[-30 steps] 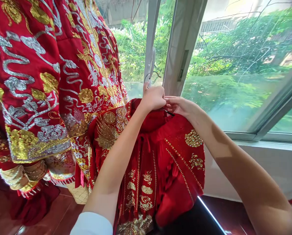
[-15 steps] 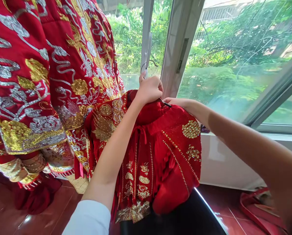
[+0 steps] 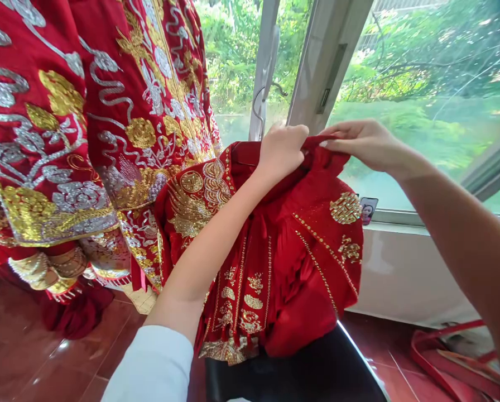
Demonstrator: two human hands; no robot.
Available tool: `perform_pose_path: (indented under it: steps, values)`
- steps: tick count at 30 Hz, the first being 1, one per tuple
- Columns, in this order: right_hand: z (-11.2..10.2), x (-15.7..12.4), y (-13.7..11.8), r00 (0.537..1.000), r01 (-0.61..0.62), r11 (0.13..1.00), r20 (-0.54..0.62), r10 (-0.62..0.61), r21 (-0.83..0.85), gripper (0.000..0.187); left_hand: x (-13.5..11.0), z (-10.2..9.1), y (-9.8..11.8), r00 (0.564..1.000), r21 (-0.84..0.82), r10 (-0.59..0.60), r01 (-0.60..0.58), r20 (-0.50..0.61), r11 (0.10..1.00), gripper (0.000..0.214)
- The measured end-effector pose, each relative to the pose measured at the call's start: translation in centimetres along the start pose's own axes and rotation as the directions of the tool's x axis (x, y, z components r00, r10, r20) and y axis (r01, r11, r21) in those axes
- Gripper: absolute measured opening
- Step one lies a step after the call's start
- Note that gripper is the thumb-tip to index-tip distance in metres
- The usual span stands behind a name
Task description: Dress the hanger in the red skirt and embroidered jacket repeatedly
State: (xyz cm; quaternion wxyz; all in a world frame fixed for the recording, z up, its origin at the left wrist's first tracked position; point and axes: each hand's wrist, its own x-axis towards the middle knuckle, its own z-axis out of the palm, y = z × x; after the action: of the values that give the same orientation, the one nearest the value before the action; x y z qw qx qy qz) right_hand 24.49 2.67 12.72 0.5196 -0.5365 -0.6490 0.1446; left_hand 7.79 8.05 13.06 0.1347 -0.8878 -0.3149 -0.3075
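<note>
A red skirt point(image 3: 300, 262) with gold embroidery hangs in front of me by the window. My left hand point(image 3: 281, 149) is closed in a fist round the skirt's top edge. My right hand point(image 3: 365, 144) pinches the same edge a little to the right, fingers pressed on the red cloth. A thin metal hanger hook point(image 3: 256, 109) shows just behind my left hand, near the window handle point(image 3: 270, 61). A larger red robe point(image 3: 86, 128) with silver and gold embroidery hangs at the left, touching the skirt.
A white window frame point(image 3: 325, 67) and sill point(image 3: 404, 229) run behind the clothes; a small photo card point(image 3: 367, 209) stands on the sill. A black surface point(image 3: 317, 374) lies below the skirt. Red straps point(image 3: 451, 357) lie on the red tiled floor at the right.
Both hands have risen with the skirt's top edge and moved apart. The right hand has come out from behind the cloth and now pinches it. The black hanger bar no longer shows.
</note>
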Motion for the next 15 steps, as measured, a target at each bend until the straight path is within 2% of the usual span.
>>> perform_pose_path:
  steps: [2,4,6,8,9,10,11,12,13,14,15]
  values:
    - [0.0,-0.6,1.7,0.984,-0.060,0.998,0.171,0.053,0.037,0.025,-0.3,0.2,-0.2,1.000,-0.002,-0.016,0.016,-0.021,1.000,0.031]
    - [0.3,-1.1,3.5,0.941,-0.197,0.980,0.284,0.183,0.022,0.025,-0.4,0.1,-0.3,0.999,0.013,-0.017,0.018,-0.036,1.000,0.032]
    - [0.3,-1.5,4.8,0.910,-0.344,0.939,0.246,0.333,0.005,0.016,-0.4,0.1,-0.4,0.999,0.032,0.000,0.002,-0.048,0.999,0.033]
    - [-0.5,-1.5,5.1,0.887,-0.430,0.903,0.181,0.426,-0.018,0.010,-0.3,0.1,-0.3,0.999,0.039,0.009,-0.007,-0.042,0.999,0.033]
    - [-1.2,-1.4,4.9,0.890,-0.436,0.899,0.131,0.437,-0.038,0.013,-0.2,0.2,-0.3,0.999,0.037,0.005,-0.004,-0.032,0.999,0.032]
    - [-2.0,-1.1,4.5,0.913,-0.402,0.914,0.050,0.405,-0.052,0.016,-0.1,0.2,-0.3,1.000,0.032,-0.002,0.003,-0.020,0.999,0.031]
    - [-2.8,-0.7,4.1,0.944,-0.323,0.945,-0.085,0.318,-0.056,0.018,-0.1,0.2,-0.2,1.000,0.025,-0.012,0.013,-0.012,1.000,0.030]
    - [-3.3,-0.3,3.7,0.943,-0.216,0.974,-0.273,0.190,-0.067,0.018,0.0,0.2,-0.2,1.000,0.016,-0.020,0.020,-0.003,1.000,0.029]
    - [-3.4,0.0,3.5,0.886,-0.110,0.990,-0.459,0.060,-0.084,0.019,0.0,0.2,-0.2,1.000,0.005,-0.026,0.026,0.001,1.000,0.029]
    - [-3.1,0.2,3.4,0.808,-0.032,0.995,-0.589,-0.032,-0.099,0.020,-0.1,0.2,-0.3,1.000,-0.005,-0.028,0.028,0.005,1.000,0.028]
    - [-2.4,0.3,3.5,0.770,0.004,0.996,-0.636,-0.061,-0.091,0.019,-0.1,0.1,-0.3,1.000,-0.015,-0.024,0.024,0.008,1.000,0.028]
